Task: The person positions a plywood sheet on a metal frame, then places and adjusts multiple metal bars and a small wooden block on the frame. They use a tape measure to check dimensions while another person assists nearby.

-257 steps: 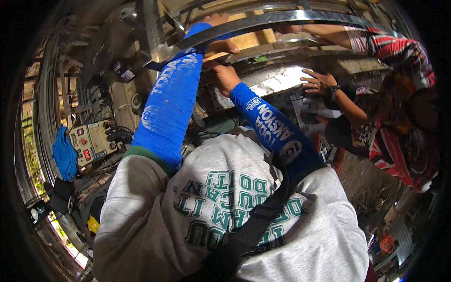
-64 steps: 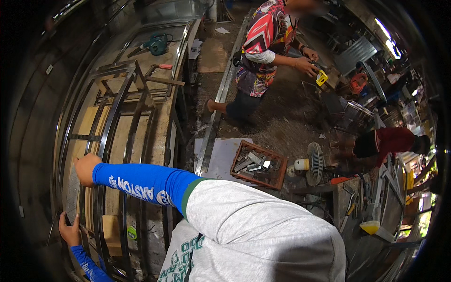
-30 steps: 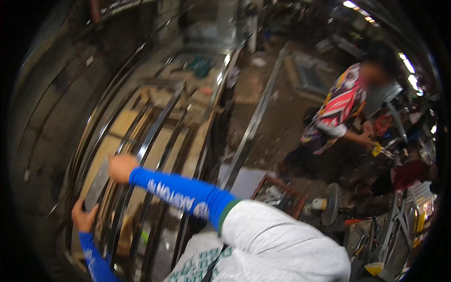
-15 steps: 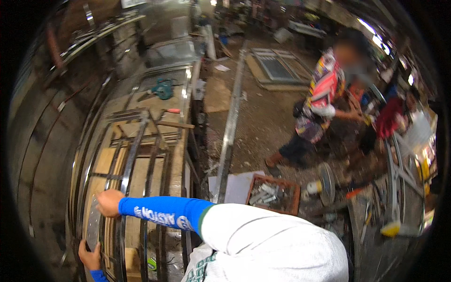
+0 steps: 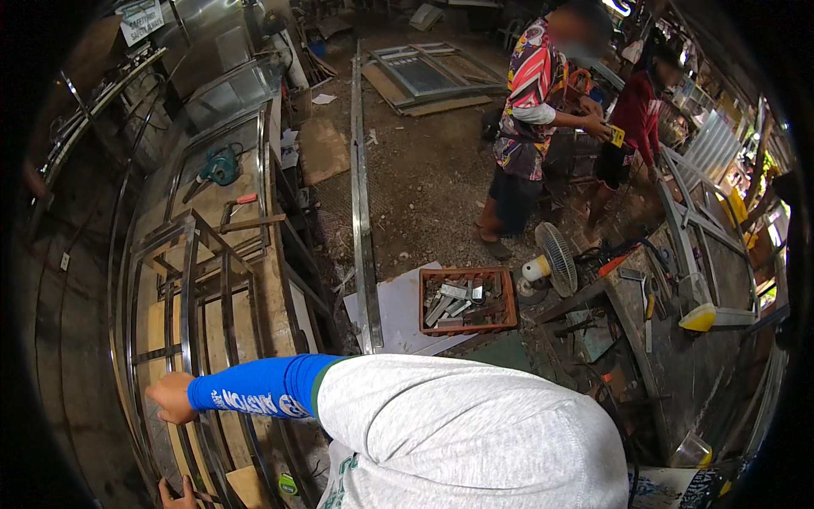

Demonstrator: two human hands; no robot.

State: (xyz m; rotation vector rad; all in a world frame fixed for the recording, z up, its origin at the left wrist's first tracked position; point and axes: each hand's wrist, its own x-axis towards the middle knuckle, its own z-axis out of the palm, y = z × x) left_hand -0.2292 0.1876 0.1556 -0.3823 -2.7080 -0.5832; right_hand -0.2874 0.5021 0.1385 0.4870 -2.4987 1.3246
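Observation:
My right arm, in a blue sleeve, reaches left across the workbench. At its end my right hand (image 5: 172, 397) is closed, low over the bench's left side; whatever its fingers grip is hidden. A grey flat strip (image 5: 154, 437) lies just below that hand. At the lower edge, partly cut off, my left hand (image 5: 176, 494) shows its thumb and a finger spread apart beside the strip. Right of both hands stands a frame of dark metal tubes (image 5: 188, 280) on the wooden bench. A green tape measure (image 5: 287, 484) lies lower on the bench, near my shirt.
Farther up the bench lie a teal power tool (image 5: 220, 166) and a red-handled tool (image 5: 246, 198). Right of it are a long metal bar (image 5: 363, 212), a crate of metal pieces (image 5: 512, 307) and a fan (image 5: 555, 259). Two other people stand beyond, one holding a yellow object (image 5: 616, 136).
The view has turned right, so the bench sits farther left. My right hand stays closed over the bench's left side. My left hand now shows less, at the lower edge.

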